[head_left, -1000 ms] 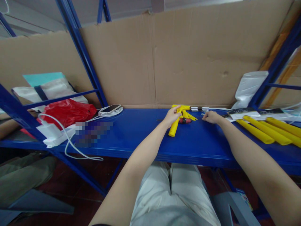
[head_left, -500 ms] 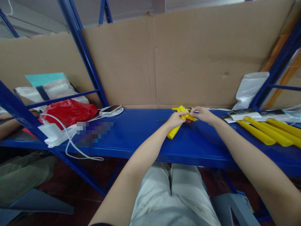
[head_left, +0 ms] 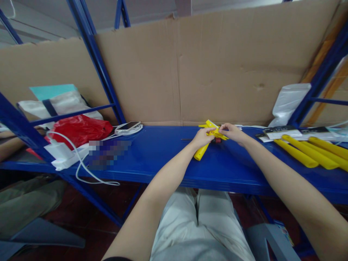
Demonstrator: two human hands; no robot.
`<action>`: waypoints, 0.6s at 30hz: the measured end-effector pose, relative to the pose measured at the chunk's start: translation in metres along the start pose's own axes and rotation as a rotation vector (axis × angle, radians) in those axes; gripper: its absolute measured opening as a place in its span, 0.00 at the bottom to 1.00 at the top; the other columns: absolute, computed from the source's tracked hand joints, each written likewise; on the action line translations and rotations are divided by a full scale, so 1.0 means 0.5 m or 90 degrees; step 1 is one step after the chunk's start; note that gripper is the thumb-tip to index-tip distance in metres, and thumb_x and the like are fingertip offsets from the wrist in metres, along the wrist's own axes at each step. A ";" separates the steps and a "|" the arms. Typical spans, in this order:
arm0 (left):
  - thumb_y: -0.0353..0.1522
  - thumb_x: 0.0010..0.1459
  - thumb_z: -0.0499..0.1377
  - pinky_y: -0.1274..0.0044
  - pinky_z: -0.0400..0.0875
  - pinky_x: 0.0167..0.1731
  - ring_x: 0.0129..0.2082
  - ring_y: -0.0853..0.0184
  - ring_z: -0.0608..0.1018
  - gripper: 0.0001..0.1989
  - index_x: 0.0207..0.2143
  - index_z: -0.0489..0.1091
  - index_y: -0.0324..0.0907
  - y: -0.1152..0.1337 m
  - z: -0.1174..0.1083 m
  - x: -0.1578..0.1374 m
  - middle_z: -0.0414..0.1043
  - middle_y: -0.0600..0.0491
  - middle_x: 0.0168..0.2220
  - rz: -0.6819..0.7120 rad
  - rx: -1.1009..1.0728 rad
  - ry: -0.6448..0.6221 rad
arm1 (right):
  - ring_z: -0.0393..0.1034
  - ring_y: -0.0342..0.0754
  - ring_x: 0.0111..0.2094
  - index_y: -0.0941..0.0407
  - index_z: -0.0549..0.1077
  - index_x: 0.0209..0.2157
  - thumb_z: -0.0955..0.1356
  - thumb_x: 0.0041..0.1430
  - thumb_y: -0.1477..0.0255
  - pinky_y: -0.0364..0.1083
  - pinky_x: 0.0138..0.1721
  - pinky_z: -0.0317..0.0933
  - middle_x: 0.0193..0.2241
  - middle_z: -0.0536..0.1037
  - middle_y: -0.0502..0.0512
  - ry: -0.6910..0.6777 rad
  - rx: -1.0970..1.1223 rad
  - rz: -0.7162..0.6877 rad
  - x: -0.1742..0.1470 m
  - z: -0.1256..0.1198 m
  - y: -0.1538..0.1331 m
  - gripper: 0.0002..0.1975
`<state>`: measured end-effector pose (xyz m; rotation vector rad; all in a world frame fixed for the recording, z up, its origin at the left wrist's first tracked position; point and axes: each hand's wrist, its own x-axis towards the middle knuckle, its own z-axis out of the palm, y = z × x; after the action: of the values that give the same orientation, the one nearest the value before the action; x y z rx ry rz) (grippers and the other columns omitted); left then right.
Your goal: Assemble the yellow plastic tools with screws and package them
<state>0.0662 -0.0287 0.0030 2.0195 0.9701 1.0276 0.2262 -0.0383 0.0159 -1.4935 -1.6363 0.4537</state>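
Note:
My left hand (head_left: 203, 137) is closed around a yellow plastic part (head_left: 200, 153), whose rounded, tube-like end sticks out below toward me. Above the fingers, its upper end carries a whitish strip. Small pointed yellow pieces (head_left: 223, 137) jut out to the right between the hands. My right hand (head_left: 231, 131) has its fingertips pinched together at the right side of this yellow part; whatever is in the pinch is too small to make out. Under the hands lies a tool with a thin dark shaft (head_left: 186, 139) and a red and black end (head_left: 218, 140), partly covered.
Several yellow tubes (head_left: 297, 152) and packets (head_left: 282, 132) lie to the right on the blue shelf (head_left: 160, 152). To the left are a phone (head_left: 129, 126) on a coiled white cable, a power strip (head_left: 73, 158) and a red bag (head_left: 81, 128). Cardboard (head_left: 141, 72) stands behind. A neighbour's arm (head_left: 11, 145) shows far left.
The yellow part has shifted and turned slightly in my left hand. My right fingertips have moved a little left, staying close to it.

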 end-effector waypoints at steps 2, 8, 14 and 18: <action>0.23 0.50 0.56 0.81 0.68 0.29 0.23 0.75 0.72 0.23 0.51 0.69 0.34 0.000 0.000 0.001 0.75 0.47 0.38 0.003 -0.005 0.011 | 0.67 0.44 0.33 0.57 0.67 0.27 0.66 0.49 0.75 0.43 0.37 0.62 0.30 0.74 0.53 0.014 0.044 0.023 -0.001 0.003 -0.004 0.03; 0.22 0.51 0.54 0.78 0.69 0.39 0.36 0.69 0.75 0.23 0.51 0.68 0.34 0.002 -0.008 0.005 0.73 0.46 0.44 0.031 0.021 0.054 | 0.67 0.44 0.33 0.58 0.69 0.28 0.64 0.55 0.71 0.42 0.34 0.60 0.31 0.76 0.56 -0.063 0.092 0.099 -0.008 -0.011 -0.016 0.06; 0.22 0.52 0.53 0.72 0.60 0.53 0.54 0.61 0.67 0.28 0.57 0.62 0.39 0.008 -0.018 -0.013 0.65 0.46 0.54 0.108 0.260 0.004 | 0.67 0.43 0.32 0.58 0.69 0.25 0.66 0.53 0.71 0.41 0.33 0.59 0.29 0.76 0.55 -0.023 0.106 0.093 -0.008 -0.010 -0.018 0.06; 0.20 0.52 0.52 0.69 0.62 0.51 0.53 0.57 0.68 0.34 0.61 0.55 0.48 0.017 -0.018 -0.034 0.62 0.47 0.56 0.093 0.352 -0.068 | 0.67 0.44 0.33 0.58 0.68 0.23 0.66 0.52 0.71 0.42 0.34 0.60 0.28 0.76 0.54 -0.006 0.098 0.083 -0.005 -0.004 -0.016 0.07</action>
<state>0.0540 -0.0454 0.0078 2.5981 1.1536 0.7654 0.2226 -0.0430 0.0219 -1.4886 -1.4816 0.6451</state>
